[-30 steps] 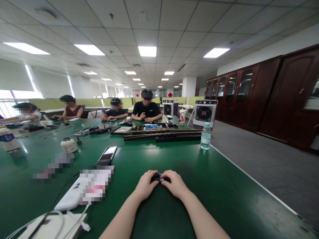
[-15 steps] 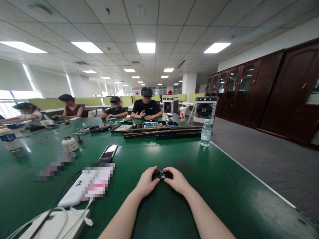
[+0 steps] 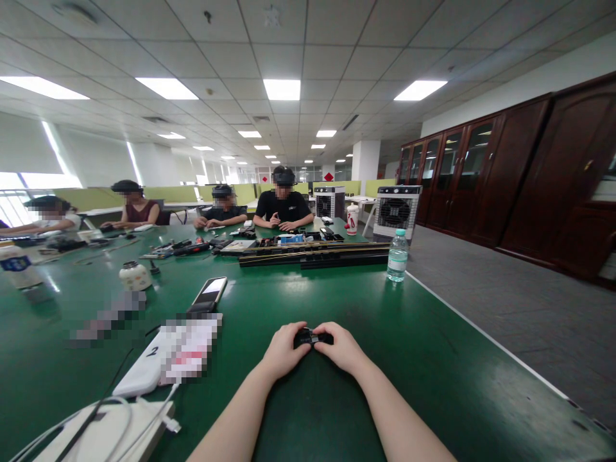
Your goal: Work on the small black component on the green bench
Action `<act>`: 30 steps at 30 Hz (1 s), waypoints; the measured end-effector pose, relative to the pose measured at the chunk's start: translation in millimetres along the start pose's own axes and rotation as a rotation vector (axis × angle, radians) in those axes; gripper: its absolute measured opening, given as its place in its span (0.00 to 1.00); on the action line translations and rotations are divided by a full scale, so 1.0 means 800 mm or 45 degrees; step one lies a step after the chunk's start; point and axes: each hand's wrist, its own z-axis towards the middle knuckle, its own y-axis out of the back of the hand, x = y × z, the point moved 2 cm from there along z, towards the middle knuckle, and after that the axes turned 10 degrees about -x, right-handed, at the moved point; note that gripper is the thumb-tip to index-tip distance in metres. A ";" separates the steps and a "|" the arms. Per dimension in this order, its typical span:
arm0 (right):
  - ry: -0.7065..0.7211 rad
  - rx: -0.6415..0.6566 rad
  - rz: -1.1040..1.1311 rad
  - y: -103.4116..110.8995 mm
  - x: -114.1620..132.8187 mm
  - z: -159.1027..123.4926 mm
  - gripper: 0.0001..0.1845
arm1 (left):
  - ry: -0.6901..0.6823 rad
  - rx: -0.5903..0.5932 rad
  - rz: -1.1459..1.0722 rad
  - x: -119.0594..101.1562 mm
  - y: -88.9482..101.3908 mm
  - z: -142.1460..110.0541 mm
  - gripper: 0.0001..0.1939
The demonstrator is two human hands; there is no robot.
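Your forearms come in from the lower edge and slant toward each other, bringing your left hand (image 3: 283,353) and right hand (image 3: 342,350) close together over the green tabletop (image 3: 447,359). Both are curled partway closed, fingers around the far side and thumbs on the near side, each gripping one end of a small black object (image 3: 314,338) between them. Your thumb tips point inward, just apart. Whether the object touches the tabletop, I cannot tell. A clear bottle (image 3: 397,258) stands beyond your right hand; a white slab marked 2 (image 3: 139,369) lies left of your left hand
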 end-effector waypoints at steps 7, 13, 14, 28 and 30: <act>0.026 -0.018 -0.037 -0.002 0.000 -0.001 0.12 | 0.022 0.015 0.009 -0.003 0.003 0.000 0.21; 0.034 -0.017 -0.071 -0.001 0.001 -0.001 0.10 | 0.017 0.024 -0.003 -0.003 0.002 0.000 0.23; 0.036 -0.014 -0.075 -0.001 0.001 -0.001 0.10 | 0.017 0.024 -0.003 -0.003 0.002 0.000 0.22; -0.121 -0.121 0.133 -0.001 -0.019 0.010 0.13 | 0.018 0.026 0.016 -0.006 0.004 -0.001 0.21; -0.132 -0.143 0.184 -0.004 -0.026 0.012 0.13 | 0.027 0.033 0.018 -0.006 0.004 -0.001 0.21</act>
